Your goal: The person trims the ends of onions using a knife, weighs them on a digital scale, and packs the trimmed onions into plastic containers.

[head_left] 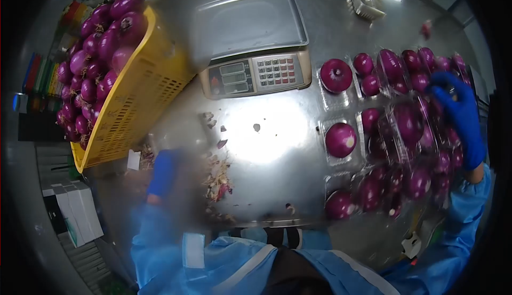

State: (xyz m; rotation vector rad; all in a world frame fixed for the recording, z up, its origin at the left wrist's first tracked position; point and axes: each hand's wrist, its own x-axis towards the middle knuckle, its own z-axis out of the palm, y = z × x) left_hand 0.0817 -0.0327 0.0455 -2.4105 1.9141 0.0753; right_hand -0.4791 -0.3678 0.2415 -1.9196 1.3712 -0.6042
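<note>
My right hand (463, 116), in a blue glove, reaches over the far right end of the packed red onions (409, 122). Its fingers are bent and apart; whether they touch a pack there is unclear. My left hand (164, 172), also gloved in blue, is low over the left of the table, near a small white card (133, 160) and dry onion skins (218, 183). A blur covers its fingers. The onions sit in clear plastic trays in three rows. At the near end of these rows, single onions (340, 140) occupy trays with bare space beside them.
A tilted yellow basket (128, 92) heaped with red onions (93, 55) stands at the left. A weighing scale (256, 74) sits at the back middle of the metal table (266, 178). Stacked clear trays (365, 1) lie at the back right. A white box (79, 212) is lower left.
</note>
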